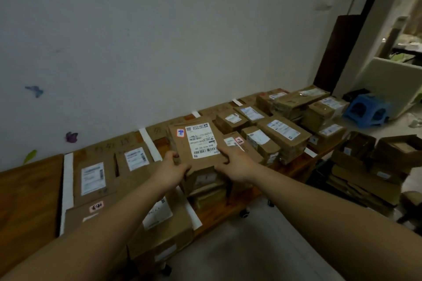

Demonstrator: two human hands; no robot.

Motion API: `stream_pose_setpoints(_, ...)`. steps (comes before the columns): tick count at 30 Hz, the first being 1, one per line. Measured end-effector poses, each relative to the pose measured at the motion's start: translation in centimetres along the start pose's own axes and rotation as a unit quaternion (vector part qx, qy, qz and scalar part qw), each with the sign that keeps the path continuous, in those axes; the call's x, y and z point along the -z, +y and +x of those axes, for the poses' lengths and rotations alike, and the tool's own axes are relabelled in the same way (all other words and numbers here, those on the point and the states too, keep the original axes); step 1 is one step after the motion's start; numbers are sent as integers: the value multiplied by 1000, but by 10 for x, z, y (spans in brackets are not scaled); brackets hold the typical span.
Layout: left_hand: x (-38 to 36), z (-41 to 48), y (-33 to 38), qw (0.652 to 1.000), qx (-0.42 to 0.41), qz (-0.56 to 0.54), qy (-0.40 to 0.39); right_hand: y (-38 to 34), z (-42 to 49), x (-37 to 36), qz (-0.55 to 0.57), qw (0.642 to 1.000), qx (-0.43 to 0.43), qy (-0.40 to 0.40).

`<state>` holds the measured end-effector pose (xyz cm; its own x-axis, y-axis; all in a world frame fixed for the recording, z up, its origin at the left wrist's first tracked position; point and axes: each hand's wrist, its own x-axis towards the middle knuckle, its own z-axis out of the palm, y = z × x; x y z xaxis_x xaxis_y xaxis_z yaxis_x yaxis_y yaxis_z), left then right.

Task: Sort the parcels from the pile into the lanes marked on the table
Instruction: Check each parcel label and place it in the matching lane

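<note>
Item: flat brown cardboard parcel (198, 143), held over a stack in a middle lane of the table (27, 189). Handling: judged light, stiff, dry-surfaced; best gripped at opposite near corners. Left hand (173, 171) and right hand (235, 162) each clamped there. Markings: white barcode label on top, small pink sticker with handwriting beside it.

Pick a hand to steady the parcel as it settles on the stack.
Left, marginally. The left hand wraps the parcel at its near-left corner, fingers under the edge; the right hand lies flatter along the right edge. Both hold it, so the call is close.
</note>
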<state>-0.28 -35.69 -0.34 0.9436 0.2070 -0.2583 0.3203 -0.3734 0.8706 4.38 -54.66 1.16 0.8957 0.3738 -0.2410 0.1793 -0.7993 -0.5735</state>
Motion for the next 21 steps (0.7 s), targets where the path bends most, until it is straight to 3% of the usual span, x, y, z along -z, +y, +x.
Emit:
stream_pose_setpoints(6, -30, 4, -14, 998, 58, 20, -18, 29, 23, -5, -104, 993, 30, -39)
stream_pose_setpoints(14, -47, -3, -3, 995, 67, 74, -12, 51, 33, 4, -159, 982, 78, -70)
stream_pose_setpoints(21, 43, -44, -12, 975, 94, 164, 120, -44, 42, -5, -160, 968, 192, -32)
